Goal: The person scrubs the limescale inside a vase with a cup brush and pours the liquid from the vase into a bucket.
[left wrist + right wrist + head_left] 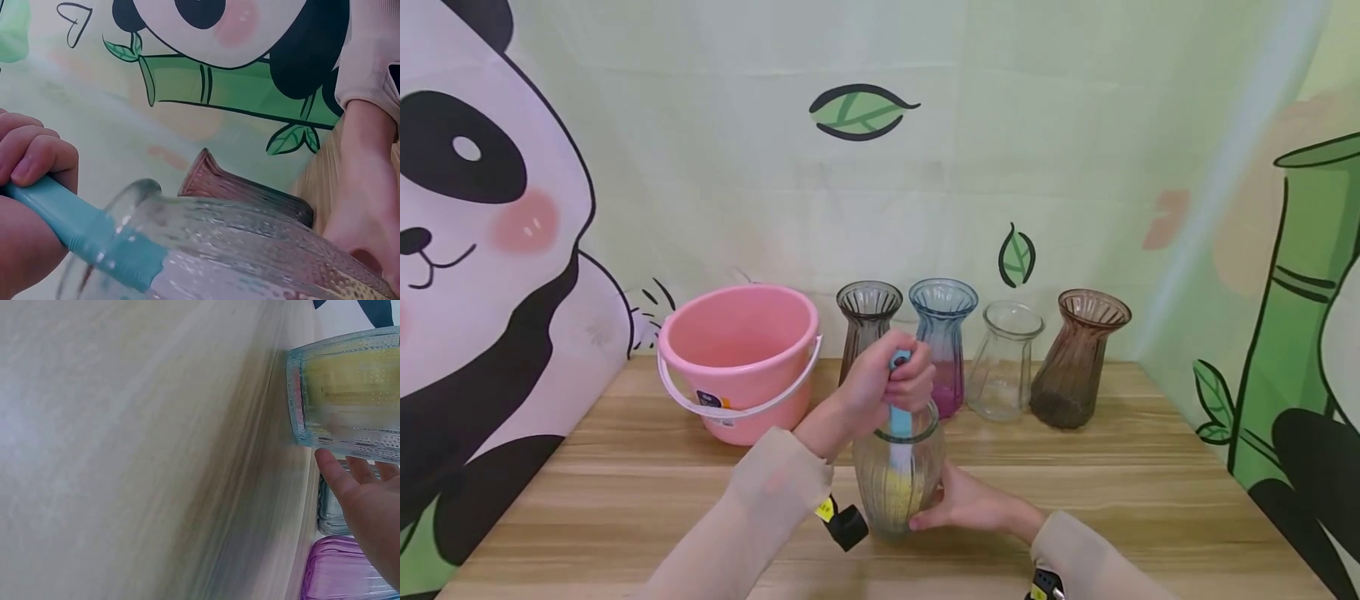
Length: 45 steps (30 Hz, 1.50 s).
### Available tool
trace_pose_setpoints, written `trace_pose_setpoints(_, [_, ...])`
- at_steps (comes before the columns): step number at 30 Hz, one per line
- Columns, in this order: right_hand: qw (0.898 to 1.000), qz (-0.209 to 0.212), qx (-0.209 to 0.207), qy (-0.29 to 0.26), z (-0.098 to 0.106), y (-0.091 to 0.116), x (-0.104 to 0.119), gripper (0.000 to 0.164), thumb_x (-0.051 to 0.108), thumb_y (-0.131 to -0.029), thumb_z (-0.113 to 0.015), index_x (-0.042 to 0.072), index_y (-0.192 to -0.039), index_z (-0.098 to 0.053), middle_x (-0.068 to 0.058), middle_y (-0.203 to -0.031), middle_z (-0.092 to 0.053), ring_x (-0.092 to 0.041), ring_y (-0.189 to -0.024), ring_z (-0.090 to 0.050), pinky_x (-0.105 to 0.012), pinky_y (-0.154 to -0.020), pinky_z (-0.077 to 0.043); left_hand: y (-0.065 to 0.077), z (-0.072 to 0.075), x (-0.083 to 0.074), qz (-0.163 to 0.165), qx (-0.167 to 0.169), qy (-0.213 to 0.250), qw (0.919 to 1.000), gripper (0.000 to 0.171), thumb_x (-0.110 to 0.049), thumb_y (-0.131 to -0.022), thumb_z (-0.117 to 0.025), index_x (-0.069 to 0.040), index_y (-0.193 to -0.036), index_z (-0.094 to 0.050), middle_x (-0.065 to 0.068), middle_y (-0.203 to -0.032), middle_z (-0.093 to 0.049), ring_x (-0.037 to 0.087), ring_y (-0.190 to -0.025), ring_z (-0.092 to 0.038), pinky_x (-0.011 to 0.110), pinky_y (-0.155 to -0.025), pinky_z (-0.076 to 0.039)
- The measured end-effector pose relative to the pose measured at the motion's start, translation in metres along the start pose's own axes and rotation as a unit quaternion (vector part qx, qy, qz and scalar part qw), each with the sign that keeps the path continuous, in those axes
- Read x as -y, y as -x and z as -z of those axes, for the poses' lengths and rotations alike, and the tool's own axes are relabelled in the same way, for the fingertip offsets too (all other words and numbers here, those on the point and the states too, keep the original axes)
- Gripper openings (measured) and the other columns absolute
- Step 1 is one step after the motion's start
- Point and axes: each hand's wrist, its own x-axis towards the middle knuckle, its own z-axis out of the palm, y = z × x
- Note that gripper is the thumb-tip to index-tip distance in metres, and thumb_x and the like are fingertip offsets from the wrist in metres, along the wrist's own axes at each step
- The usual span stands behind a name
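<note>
My left hand (887, 379) grips the light blue handle (94, 231) of a bottle brush from above. Its white shaft runs down through the mouth of a clear ribbed glass vase (868, 467), and the yellow sponge head (901, 493) sits low inside. Around the lower right side of this vase my right hand (973, 500) holds it, thumb in front near the base. In the right wrist view, the fingers (340, 478) lie against the vase wall close to its bottom. The vase stands nearly upright near the middle of the wooden table (625, 483).
A pink bucket (741, 375) with a white handle stands at the left back. Along the back are a grey vase (859, 321), a blue-and-purple vase (951, 346), a clear vase (1002, 367) and a brown vase (1071, 367). Behind them hangs a panda-print cloth (722, 167).
</note>
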Motion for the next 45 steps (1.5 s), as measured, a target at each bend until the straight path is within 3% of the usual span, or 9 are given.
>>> trace_pose_setpoints(5, [1.0,-0.004,-0.002,-0.005,-0.002,0.003,0.001,0.079,0.01,-0.075,-0.074,-0.001,-0.136,-0.024,-0.016,-0.133,-0.041,-0.028,-0.121,-0.045,-0.033,-0.097,-0.043,-0.005,-0.008,-0.014,-0.005,0.004,-0.015,0.9999,0.039,-0.016,-0.09,-0.019,-0.015,-0.052,-0.025,-0.007,-0.044,-0.023,0.008,-0.039,-0.018,0.023,-0.041,-0.013])
trace_pose_setpoints(12, [1.0,-0.003,-0.017,0.022,0.0,0.004,0.001,0.074,0.011,-0.075,-0.074,0.001,-0.133,-0.03,-0.014,-0.129,-0.045,-0.027,-0.119,-0.046,-0.039,-0.097,-0.043,-0.021,-0.018,-0.06,-0.038,0.03,0.019,0.9986,0.04,-0.017,-0.09,-0.016,-0.014,-0.051,-0.025,-0.005,-0.042,-0.022,0.009,-0.036,-0.018,0.024,-0.04,-0.01])
trace_pose_setpoints(16, [0.999,-0.006,-0.025,0.022,0.001,0.004,0.0,0.078,0.013,-0.074,-0.075,0.001,-0.134,-0.026,-0.014,-0.132,-0.041,-0.029,-0.122,-0.044,-0.044,-0.098,-0.04,-0.026,-0.019,-0.073,-0.039,0.033,0.016,0.9985,0.041,-0.018,-0.091,-0.015,-0.014,-0.051,-0.026,-0.004,-0.042,-0.023,0.01,-0.036,-0.02,0.024,-0.04,-0.011])
trace_pose_setpoints(21, [0.999,-0.008,-0.03,0.024,0.0,0.003,-0.002,0.084,0.014,-0.073,-0.076,0.002,-0.136,-0.022,-0.015,-0.133,-0.04,-0.028,-0.12,-0.046,-0.041,-0.096,-0.042,-0.024,-0.017,-0.06,-0.02,0.025,0.027,0.9991,0.04,-0.017,-0.09,-0.016,-0.014,-0.051,-0.025,-0.004,-0.042,-0.022,0.01,-0.037,-0.018,0.025,-0.041,-0.009])
trace_pose_setpoints(28, [0.999,-0.003,-0.042,0.028,0.0,0.003,-0.001,0.084,0.012,-0.071,-0.077,0.002,-0.136,-0.025,-0.013,-0.13,-0.045,-0.025,-0.118,-0.046,-0.043,-0.097,-0.041,-0.02,-0.012,-0.037,-0.021,0.023,0.038,0.9988,0.037,-0.015,-0.088,-0.016,-0.014,-0.052,-0.022,-0.005,-0.043,-0.021,0.009,-0.038,-0.016,0.024,-0.042,-0.009])
trace_pose_setpoints(37, [0.999,-0.018,-0.029,0.035,0.002,0.003,0.001,0.074,0.017,-0.072,-0.076,0.0,-0.131,-0.033,-0.012,-0.127,-0.051,-0.022,-0.115,-0.048,-0.031,-0.094,-0.039,-0.008,0.003,-0.001,0.005,0.024,0.005,0.9997,0.037,-0.015,-0.088,-0.016,-0.014,-0.052,-0.023,-0.006,-0.043,-0.022,0.008,-0.038,-0.018,0.022,-0.041,-0.013])
trace_pose_setpoints(45, [1.0,-0.016,0.01,-0.018,0.009,0.003,0.003,0.078,0.01,-0.076,-0.072,0.0,-0.137,-0.024,-0.019,-0.136,-0.037,-0.03,-0.12,-0.045,-0.034,-0.095,-0.044,-0.008,0.004,0.005,0.008,0.019,0.0,0.9998,0.038,-0.016,-0.089,-0.016,-0.016,-0.051,-0.024,-0.008,-0.043,-0.023,0.007,-0.039,-0.017,0.021,-0.041,-0.013])
